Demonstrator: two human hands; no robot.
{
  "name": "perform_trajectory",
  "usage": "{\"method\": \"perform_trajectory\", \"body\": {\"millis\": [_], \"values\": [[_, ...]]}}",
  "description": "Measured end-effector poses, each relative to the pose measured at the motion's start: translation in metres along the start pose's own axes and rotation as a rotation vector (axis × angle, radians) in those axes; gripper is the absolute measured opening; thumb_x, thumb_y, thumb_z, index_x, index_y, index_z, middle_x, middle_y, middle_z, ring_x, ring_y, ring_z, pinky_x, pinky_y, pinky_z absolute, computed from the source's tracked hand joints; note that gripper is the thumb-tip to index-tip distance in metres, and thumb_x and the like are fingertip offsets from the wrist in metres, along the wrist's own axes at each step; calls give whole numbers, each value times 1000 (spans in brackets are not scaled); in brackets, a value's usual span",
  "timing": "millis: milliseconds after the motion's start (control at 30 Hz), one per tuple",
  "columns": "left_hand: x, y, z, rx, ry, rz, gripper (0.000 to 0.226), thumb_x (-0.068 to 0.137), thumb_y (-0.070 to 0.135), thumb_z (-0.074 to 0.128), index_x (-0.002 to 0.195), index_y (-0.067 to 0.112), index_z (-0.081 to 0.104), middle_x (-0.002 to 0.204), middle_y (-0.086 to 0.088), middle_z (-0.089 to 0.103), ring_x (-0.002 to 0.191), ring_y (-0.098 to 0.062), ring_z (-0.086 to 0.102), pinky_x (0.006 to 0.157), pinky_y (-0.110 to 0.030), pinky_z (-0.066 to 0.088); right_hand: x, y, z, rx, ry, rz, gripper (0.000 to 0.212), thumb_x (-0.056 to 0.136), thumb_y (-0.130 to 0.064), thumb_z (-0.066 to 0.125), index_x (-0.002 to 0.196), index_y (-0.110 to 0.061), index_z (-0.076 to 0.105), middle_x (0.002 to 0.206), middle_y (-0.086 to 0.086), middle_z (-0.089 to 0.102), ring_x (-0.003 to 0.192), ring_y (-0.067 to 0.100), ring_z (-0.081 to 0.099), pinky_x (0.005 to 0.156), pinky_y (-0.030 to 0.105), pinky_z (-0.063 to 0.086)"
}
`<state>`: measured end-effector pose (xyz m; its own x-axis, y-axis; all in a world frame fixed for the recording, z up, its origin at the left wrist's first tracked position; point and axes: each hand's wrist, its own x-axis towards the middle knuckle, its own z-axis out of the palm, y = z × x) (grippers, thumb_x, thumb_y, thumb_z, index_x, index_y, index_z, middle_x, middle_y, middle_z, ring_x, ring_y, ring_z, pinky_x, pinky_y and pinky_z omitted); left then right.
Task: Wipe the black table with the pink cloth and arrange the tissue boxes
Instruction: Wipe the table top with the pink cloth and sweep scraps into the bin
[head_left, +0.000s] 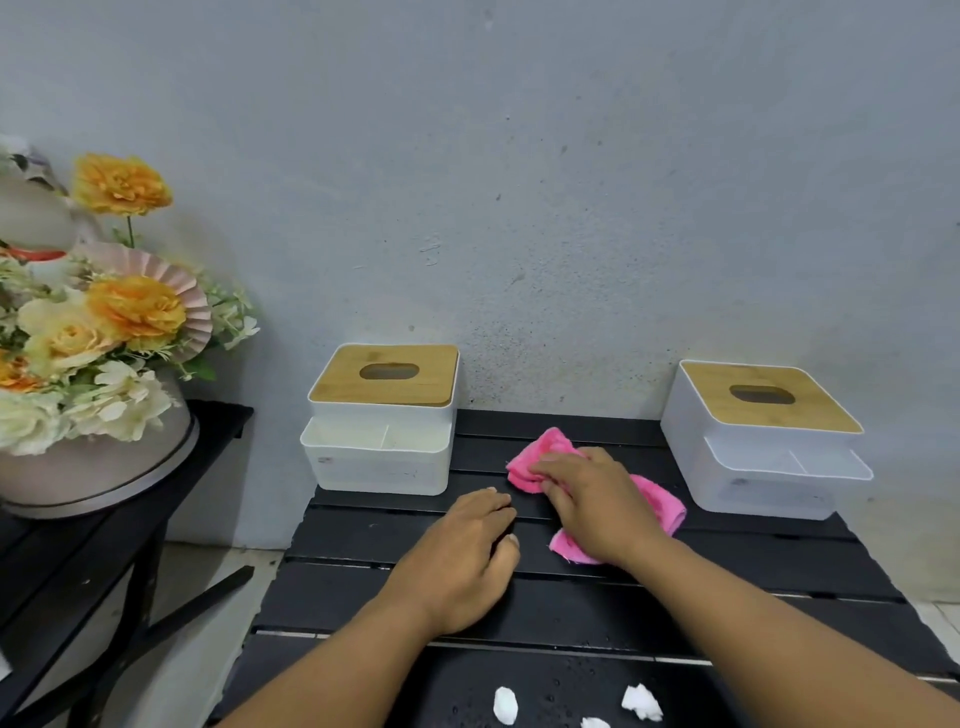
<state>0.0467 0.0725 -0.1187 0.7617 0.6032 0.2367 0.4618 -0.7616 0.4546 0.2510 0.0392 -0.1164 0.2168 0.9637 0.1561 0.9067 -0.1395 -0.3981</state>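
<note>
— Head view, item one?
— Pink cloth (550, 447), on black table (727, 582), bunched under my right hand (592, 504); fingers curl over it. Long axis runs ten to four o'clock.
— Item two?
— Left hand (467, 551), flat, holding nothing, at eight o'clock of the cloth.
— Boxes?
— Left tissue box (379, 431) at ten o'clock, right tissue box (763, 441) at two.

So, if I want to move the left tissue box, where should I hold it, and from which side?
Hold the left tissue box by its two white side walls, low down, coming from the front. Those walls look flat and upright, so they should give a firm hold; the wooden lid looks separate and might lift off.
</note>
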Motion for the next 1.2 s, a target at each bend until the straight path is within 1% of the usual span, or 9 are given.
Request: {"method": "perform_trajectory", "body": {"millis": [200,300,400,500,700,800,900,1067,1200], "values": [[-1,2,0,-16,-5,11,46,102,32,37,142,13,49,155,6,35,146,-6,17,110,-8,6,36,11,0,-41,156,200,35,96,-23,46,117,-43,65,109,-4,57,98,27,53,91,41,44],[-1,3,-1,-35,23,23,41,101,31,38,130,8,57,145,2,45,141,-8,25,103,-2,7,56,18,1,-56,210,301,38,96,-23,43,119,-45,64,120,0,56,107,32,51,96,44,41],[-3,1,1,-48,54,35,40,101,30,38,123,5,59,138,-1,50,135,-10,30,102,-5,12,62,23,9,-97,173,318,39,95,-28,40,121,-48,61,120,5,58,108,35,50,95,46,42],[-4,1,1,-56,62,33,40,101,31,38,120,4,60,133,-3,52,131,-10,33,101,-8,17,47,26,10,-88,76,235,36,95,-32,42,124,-48,56,117,8,59,108,35,51,94,44,43],[-2,1,-1,-57,57,40,36,98,31,38,113,8,62,126,1,54,123,-11,41,105,-19,30,-5,4,6,-40,5,-178,31,94,-24,58,122,-35,66,124,-14,65,118,19,49,97,28,35],[-2,3,-2,-60,55,50,37,99,30,38,113,6,62,126,0,55,121,-10,41,106,-18,29,-2,9,0,-13,-24,-211,31,94,-25,59,123,-36,66,123,-16,65,118,16,50,98,26,36],[-2,4,-2,-52,62,39,39,100,29,39,116,1,61,129,-7,54,122,-12,37,101,-13,22,16,14,3,-14,17,-83,32,94,-28,56,122,-42,64,122,-9,65,117,18,51,102,35,42],[-5,3,0,-76,71,44,40,101,32,38,123,6,59,141,1,48,137,-7,26,101,-4,8,48,12,-1,-18,187,290,37,95,-27,44,122,-45,62,122,10,59,113,36,52,100,45,43],[-4,1,2,-67,76,39,39,101,31,39,119,3,60,133,-3,52,129,-8,31,96,1,7,51,0,0,-102,202,352,39,96,-17,39,123,-27,65,128,11,55,124,34,37,103,42,32]]}}
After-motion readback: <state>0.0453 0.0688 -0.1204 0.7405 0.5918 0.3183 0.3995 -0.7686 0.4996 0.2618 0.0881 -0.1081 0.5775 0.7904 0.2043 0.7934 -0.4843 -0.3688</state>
